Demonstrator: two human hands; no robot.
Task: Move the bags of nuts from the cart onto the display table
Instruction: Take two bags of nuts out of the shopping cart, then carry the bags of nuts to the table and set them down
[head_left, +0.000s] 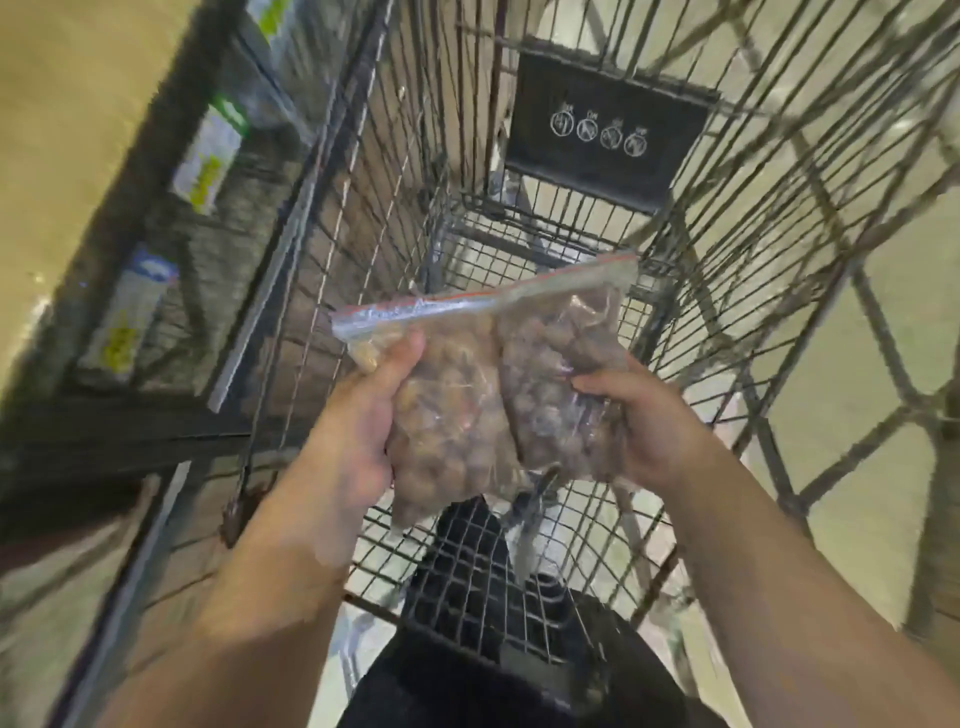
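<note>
I look down into a wire shopping cart (691, 332). Two clear zip bags of brown nuts hang side by side above its basket. My left hand (358, 415) grips the left bag (447, 415) from its left side, thumb near the red-striped zip edge. My right hand (654, 426) holds the right bag (556, 374) from its right side, fingers pressed into it. The two bags touch and overlap in the middle. The cart's floor under the bags shows bare wire. The display table is not in view.
A black plaque with white round icons (608, 130) hangs on the cart's far end. To the left stands a dark wire rack (171, 291) with white and green packages (208, 156). Pale floor (883, 364) lies to the right. My dark trousers (498, 675) show below.
</note>
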